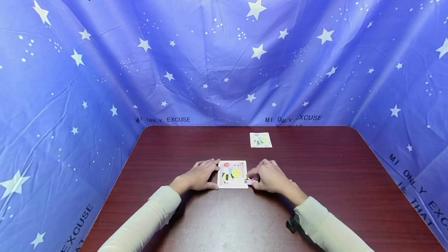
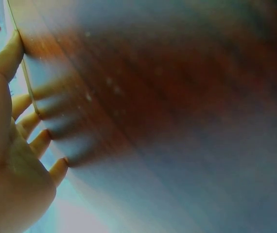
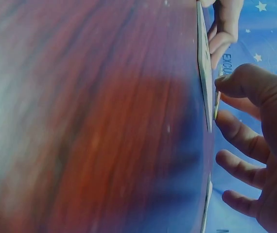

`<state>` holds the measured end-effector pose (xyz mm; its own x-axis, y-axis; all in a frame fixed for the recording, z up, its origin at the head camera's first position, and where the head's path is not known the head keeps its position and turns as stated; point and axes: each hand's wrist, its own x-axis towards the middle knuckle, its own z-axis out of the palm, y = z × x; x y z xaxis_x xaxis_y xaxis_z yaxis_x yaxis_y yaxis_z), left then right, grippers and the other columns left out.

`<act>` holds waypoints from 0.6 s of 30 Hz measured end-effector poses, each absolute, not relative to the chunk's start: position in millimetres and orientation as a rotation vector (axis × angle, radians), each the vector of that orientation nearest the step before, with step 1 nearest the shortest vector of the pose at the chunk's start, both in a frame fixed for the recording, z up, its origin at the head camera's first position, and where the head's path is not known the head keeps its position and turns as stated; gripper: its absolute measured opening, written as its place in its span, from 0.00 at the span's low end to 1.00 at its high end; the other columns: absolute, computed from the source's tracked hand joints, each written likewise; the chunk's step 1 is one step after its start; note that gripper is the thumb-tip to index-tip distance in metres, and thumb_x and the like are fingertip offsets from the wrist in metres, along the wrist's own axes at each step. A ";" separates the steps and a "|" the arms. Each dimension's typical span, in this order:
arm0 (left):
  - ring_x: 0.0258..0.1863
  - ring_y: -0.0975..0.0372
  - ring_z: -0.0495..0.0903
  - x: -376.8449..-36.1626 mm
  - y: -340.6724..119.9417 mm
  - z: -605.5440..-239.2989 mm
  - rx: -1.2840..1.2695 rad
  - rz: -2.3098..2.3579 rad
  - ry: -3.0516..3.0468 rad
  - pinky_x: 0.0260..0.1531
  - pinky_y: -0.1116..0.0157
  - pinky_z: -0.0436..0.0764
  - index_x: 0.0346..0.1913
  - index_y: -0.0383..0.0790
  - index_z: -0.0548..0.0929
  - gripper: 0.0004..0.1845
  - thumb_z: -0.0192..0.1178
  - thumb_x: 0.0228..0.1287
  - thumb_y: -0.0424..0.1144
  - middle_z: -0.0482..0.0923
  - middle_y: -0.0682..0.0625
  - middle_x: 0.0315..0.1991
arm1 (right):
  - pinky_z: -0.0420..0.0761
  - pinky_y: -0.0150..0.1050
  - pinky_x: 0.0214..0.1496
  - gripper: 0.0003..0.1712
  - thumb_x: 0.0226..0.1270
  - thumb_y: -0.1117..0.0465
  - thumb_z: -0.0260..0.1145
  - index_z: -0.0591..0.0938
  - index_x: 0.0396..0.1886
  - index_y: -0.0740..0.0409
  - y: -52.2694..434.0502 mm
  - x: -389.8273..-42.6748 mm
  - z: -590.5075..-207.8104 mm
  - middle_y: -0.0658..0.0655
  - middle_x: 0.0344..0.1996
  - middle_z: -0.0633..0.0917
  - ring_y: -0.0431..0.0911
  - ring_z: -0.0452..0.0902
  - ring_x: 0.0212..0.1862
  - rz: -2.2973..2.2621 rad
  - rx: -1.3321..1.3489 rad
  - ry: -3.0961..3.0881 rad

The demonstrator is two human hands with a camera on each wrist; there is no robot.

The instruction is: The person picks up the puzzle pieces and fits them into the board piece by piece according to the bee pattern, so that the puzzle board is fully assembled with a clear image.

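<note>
Pinching a small puzzle piece (image 1: 251, 181) at the board's right edge, the right hand (image 1: 271, 177) holds it narrow; the left hand (image 1: 200, 175) rests flat against the puzzle board (image 1: 232, 174), mid-desk. The dark red desk (image 1: 315, 189) stands inside blue starred cloth (image 1: 105, 69).

The blue star-printed backdrop cloth (image 1: 224, 69) reads "MI ONLY EXCUSE" twice just behind the desk (image 1: 315, 166). Left of the desk it reads "EXCUSE"; right of it, "MI ONLY EXCUSE IS THAT", partly legible.
</note>
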<state>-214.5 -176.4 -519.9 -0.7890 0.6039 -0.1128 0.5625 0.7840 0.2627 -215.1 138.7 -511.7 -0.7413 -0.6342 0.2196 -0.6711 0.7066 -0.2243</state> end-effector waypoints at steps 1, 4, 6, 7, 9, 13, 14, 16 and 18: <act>0.80 0.49 0.57 -214.6 -176.3 -519.9 0.916 0.318 2.784 0.74 0.43 0.61 0.67 0.43 0.73 0.37 0.65 0.63 0.62 0.57 0.46 0.81 | 0.72 0.47 0.45 0.13 0.53 0.51 0.76 0.91 0.40 0.37 136.2 -215.1 -511.4 0.36 0.20 0.80 0.45 0.76 0.42 0.438 1.077 -2.791; 0.80 0.48 0.58 -214.9 -176.2 -520.4 0.919 0.329 2.784 0.73 0.43 0.61 0.67 0.42 0.73 0.37 0.65 0.63 0.62 0.58 0.45 0.80 | 0.72 0.47 0.45 0.12 0.53 0.50 0.75 0.91 0.40 0.36 130.1 -215.5 -511.9 0.36 0.22 0.81 0.45 0.77 0.43 0.421 1.089 -2.799; 0.80 0.48 0.58 -215.0 -176.0 -520.3 0.919 0.328 2.783 0.73 0.42 0.61 0.67 0.42 0.73 0.37 0.65 0.63 0.61 0.58 0.45 0.80 | 0.72 0.47 0.45 0.12 0.52 0.51 0.75 0.91 0.39 0.36 126.6 -216.2 -512.0 0.36 0.22 0.81 0.45 0.76 0.43 0.416 1.094 -2.804; 0.80 0.48 0.58 -215.0 -175.9 -520.1 0.919 0.326 2.782 0.73 0.42 0.61 0.67 0.42 0.73 0.37 0.65 0.64 0.61 0.58 0.44 0.80 | 0.72 0.46 0.45 0.13 0.52 0.51 0.75 0.91 0.39 0.36 124.6 -216.5 -511.9 0.36 0.22 0.81 0.44 0.76 0.43 0.421 1.096 -2.804; 0.80 0.48 0.58 -214.9 -175.8 -519.8 0.918 0.325 2.782 0.73 0.42 0.61 0.67 0.41 0.72 0.37 0.65 0.64 0.61 0.58 0.44 0.80 | 0.71 0.46 0.46 0.13 0.51 0.52 0.75 0.90 0.39 0.36 120.8 -217.0 -511.5 0.35 0.20 0.81 0.44 0.75 0.42 0.432 1.101 -2.803; 0.80 0.48 0.58 -215.1 -176.3 -520.2 0.918 0.325 2.782 0.73 0.42 0.61 0.68 0.41 0.72 0.37 0.65 0.64 0.62 0.58 0.44 0.80 | 0.71 0.47 0.47 0.13 0.51 0.52 0.75 0.90 0.39 0.36 111.5 -217.7 -510.8 0.35 0.19 0.80 0.43 0.75 0.42 0.437 1.117 -2.804; 0.80 0.48 0.58 -215.2 -176.5 -520.5 0.918 0.325 2.781 0.73 0.42 0.61 0.68 0.42 0.72 0.37 0.65 0.64 0.62 0.58 0.44 0.80 | 0.71 0.47 0.47 0.13 0.51 0.52 0.75 0.90 0.39 0.36 109.3 -217.9 -510.6 0.35 0.20 0.80 0.43 0.75 0.42 0.432 1.122 -2.803; 0.80 0.48 0.57 -215.5 -176.7 -521.2 0.918 0.324 2.779 0.73 0.43 0.61 0.68 0.42 0.72 0.37 0.64 0.64 0.62 0.57 0.45 0.81 | 0.72 0.47 0.47 0.14 0.51 0.52 0.75 0.90 0.40 0.36 104.6 -218.6 -510.3 0.35 0.21 0.82 0.44 0.75 0.43 0.421 1.131 -2.805; 0.80 0.49 0.57 -215.8 -176.9 -521.4 0.918 0.320 2.777 0.74 0.43 0.61 0.68 0.42 0.72 0.37 0.64 0.64 0.62 0.57 0.45 0.81 | 0.72 0.48 0.47 0.14 0.51 0.52 0.75 0.91 0.41 0.37 100.1 -219.5 -510.1 0.36 0.21 0.83 0.44 0.75 0.43 0.411 1.140 -2.813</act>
<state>-215.8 -176.9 -521.4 -0.7873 0.6048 -0.1197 0.5618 0.7837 0.2649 -219.5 100.1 -510.1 -0.7203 -0.6719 0.1724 -0.6931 0.6875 -0.2168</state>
